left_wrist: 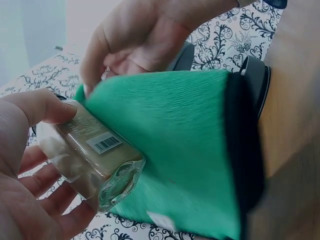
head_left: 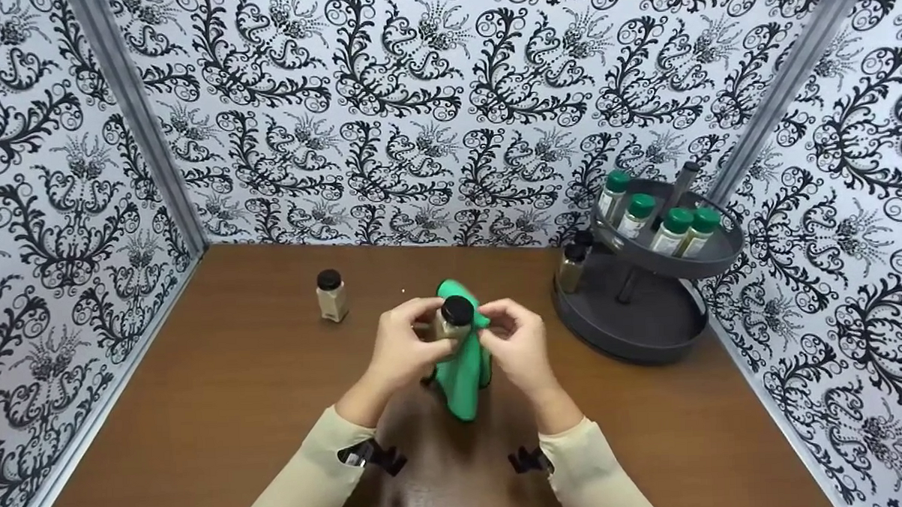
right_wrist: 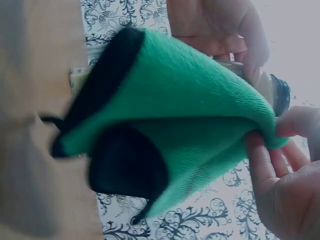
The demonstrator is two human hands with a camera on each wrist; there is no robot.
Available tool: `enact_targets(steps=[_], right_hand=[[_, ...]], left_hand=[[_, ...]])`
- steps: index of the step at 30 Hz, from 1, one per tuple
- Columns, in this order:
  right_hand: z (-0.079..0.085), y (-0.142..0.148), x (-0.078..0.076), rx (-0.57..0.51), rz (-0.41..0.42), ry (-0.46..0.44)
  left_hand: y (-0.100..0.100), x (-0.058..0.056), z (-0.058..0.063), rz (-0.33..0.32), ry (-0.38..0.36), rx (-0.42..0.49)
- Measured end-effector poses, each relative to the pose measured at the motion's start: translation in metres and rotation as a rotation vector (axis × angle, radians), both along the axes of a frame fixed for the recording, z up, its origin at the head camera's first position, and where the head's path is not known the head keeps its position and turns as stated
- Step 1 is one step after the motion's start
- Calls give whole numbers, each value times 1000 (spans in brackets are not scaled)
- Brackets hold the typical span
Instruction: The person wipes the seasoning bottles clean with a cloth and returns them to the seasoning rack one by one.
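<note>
My left hand [head_left: 408, 343] grips a glass spice jar [left_wrist: 95, 150] with a black lid [head_left: 457, 311], lifted above the table. The jar's barcode label and clear base show in the left wrist view. Close beside it, my right hand [head_left: 516, 343] pinches one end of a green cloth [right_wrist: 200, 95] with black edging. The cloth hangs down in folds next to the jar; in the left wrist view it covers part of the space behind the jar's base. Thumb and fingers of the right hand meet on the cloth in the right wrist view.
Left of the hands, another black-lidded jar [head_left: 332, 297] stands on the brown table [head_left: 224, 411]. At the right is a dark two-tier round rack [head_left: 626, 337]. Several green-capped jars [head_left: 637, 215] stand on its upper tier, and black-lidded jars [head_left: 572, 268] on the lower one. Patterned walls [head_left: 431, 111] enclose the table.
</note>
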State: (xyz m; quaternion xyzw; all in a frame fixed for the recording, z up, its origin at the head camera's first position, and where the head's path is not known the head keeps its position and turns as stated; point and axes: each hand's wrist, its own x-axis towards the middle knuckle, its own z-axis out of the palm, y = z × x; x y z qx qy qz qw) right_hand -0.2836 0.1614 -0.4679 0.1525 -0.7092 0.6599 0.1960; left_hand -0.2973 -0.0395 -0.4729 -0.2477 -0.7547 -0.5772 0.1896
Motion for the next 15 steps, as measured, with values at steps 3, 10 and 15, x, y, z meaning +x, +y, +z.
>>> enact_targets(steps=[3, 10, 15], right_hand=[[-1, 0, 0, 53, 6, -46], [3, -2, 4, -45, -72, 55], [2, -3, 5, -101, -107, 116]], left_hand=[[0, 0, -1, 10, -18, 1], [1, 0, -1, 4, -47, 12], [2, -1, -2, 6, -38, -3]])
